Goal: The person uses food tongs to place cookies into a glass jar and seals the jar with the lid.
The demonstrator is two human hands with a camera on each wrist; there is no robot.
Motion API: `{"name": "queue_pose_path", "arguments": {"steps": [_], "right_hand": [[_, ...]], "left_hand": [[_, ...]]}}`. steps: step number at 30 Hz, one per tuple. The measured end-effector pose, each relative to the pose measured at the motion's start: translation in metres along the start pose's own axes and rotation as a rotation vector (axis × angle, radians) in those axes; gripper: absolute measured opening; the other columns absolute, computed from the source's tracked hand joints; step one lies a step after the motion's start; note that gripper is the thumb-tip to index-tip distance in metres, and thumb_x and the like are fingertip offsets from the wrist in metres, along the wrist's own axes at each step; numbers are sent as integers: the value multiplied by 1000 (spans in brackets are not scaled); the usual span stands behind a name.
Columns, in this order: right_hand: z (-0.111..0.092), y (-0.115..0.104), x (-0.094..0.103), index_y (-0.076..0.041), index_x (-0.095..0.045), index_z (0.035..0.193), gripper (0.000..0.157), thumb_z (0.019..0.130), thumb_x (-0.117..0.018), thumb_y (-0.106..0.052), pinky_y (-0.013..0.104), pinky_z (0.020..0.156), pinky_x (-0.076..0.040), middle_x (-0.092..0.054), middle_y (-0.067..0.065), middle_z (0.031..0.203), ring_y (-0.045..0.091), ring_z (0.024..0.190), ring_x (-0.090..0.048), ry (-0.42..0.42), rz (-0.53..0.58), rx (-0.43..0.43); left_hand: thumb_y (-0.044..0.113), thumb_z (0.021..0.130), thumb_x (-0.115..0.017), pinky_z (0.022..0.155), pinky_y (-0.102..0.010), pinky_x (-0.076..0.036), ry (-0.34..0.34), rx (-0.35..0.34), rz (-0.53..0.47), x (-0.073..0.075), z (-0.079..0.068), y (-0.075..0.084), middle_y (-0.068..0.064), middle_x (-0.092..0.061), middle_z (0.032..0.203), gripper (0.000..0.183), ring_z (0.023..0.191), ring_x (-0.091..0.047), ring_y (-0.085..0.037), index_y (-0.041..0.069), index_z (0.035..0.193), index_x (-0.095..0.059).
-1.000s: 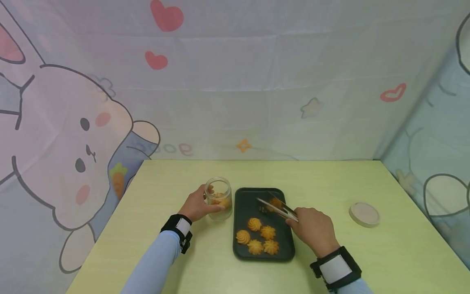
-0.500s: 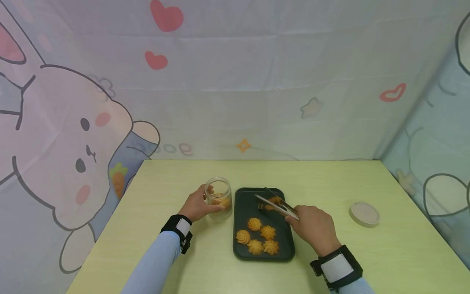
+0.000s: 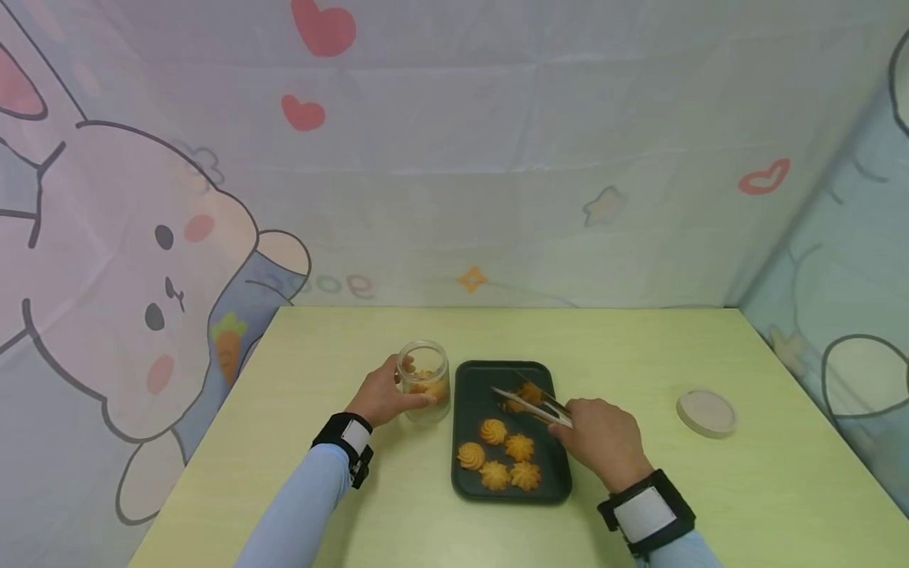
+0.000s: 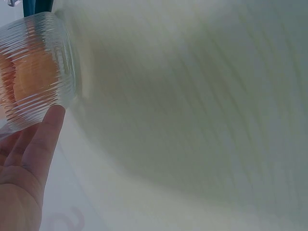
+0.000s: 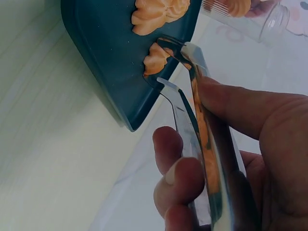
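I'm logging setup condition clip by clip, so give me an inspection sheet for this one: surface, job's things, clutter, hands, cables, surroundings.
Surface: pale yellow-green table.
Job's things: clear jar, upright and uncovered, with cookies inside; dark tray with five cookies grouped toward its near end; another cookie between the tips of the metal tongs, whether firmly pinched unclear.
Clutter: one round, pale, lid-like disc, lying right of the tray, apart from it.
Hands: left hand grips the jar; right hand holds the tongs.
Cables: nothing seen.
Surroundings: printed backdrop behind the table, with a cartoon rabbit and hearts.
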State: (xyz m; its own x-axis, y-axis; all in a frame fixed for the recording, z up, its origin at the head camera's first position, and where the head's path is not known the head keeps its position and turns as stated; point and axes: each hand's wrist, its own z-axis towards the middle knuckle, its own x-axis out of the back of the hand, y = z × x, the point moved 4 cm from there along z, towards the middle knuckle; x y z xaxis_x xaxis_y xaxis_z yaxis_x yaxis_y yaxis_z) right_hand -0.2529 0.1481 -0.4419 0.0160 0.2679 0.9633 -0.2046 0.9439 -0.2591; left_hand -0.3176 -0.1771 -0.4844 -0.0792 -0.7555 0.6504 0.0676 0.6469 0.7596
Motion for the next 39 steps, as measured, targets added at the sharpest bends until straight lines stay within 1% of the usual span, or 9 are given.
{"name": "queue_pose_path", "arguments": {"steps": [4,9,12,19,24,29,32,35,39], "right_hand": [[0,-3,0,-11,-60,71,29,87,-74,-30,32,41,-36,-49,-1,56,17,47,-46,21,-17,16],[1,-3,-3,-13,-58,71,29,87,-73,-31,32,42,-35,-49,-1,56,17,47,-45,33,-11,1],[2,-1,-1,-13,-58,72,29,88,-73,-31,32,42,-35,-49,-1,57,17,48,-45,42,11,-11],[2,-2,10,-11,-62,77,24,88,-73,-30,31,41,-34,-49,-1,57,17,47,-45,98,45,15],[2,-8,22,-12,-62,77,24,89,-71,-30,31,41,-32,-47,-2,56,16,46,-43,139,58,49],[6,-24,36,-11,-64,82,23,89,-72,-31,31,40,-32,-48,-3,56,15,46,-42,200,59,103],[8,-38,45,-10,-67,88,22,89,-72,-32,30,40,-33,-50,-3,58,14,46,-43,227,74,132],[10,-54,52,-10,-68,91,22,90,-72,-32,29,40,-34,-50,-4,58,13,46,-43,239,101,162],[14,-73,59,-12,-66,87,21,89,-73,-33,29,40,-34,-48,-5,57,13,46,-43,279,103,211]], "left_hand": [[47,72,-85,97,-49,-46,-3,-2,3,0,0,0,-16,-55,135,81,128,-48,-37,8,133,-49],[47,71,-86,97,-50,-46,-5,-3,-6,0,0,0,-17,-55,135,83,128,-48,-38,7,134,-49],[48,71,-86,97,-50,-46,-5,-3,-5,-1,1,0,-17,-55,134,83,128,-48,-37,7,133,-49],[49,71,-85,97,-50,-46,-1,-14,-4,-1,3,-2,-16,-55,134,83,127,-48,-37,8,133,-49],[50,70,-85,96,-49,-46,-3,-10,-3,-1,4,-3,-16,-56,133,84,127,-49,-37,8,133,-49],[48,71,-85,96,-49,-46,2,-7,-2,0,3,-2,-16,-57,132,82,126,-49,-36,8,133,-49],[46,71,-86,97,-49,-46,2,-1,-1,1,2,-2,-16,-57,132,81,126,-49,-37,8,132,-49],[46,71,-86,97,-50,-45,2,5,-3,1,1,-1,-17,-57,132,80,126,-49,-37,8,131,-49],[47,71,-86,98,-50,-45,-2,7,-8,0,2,-1,-16,-57,132,81,126,-50,-37,8,132,-49]]}}
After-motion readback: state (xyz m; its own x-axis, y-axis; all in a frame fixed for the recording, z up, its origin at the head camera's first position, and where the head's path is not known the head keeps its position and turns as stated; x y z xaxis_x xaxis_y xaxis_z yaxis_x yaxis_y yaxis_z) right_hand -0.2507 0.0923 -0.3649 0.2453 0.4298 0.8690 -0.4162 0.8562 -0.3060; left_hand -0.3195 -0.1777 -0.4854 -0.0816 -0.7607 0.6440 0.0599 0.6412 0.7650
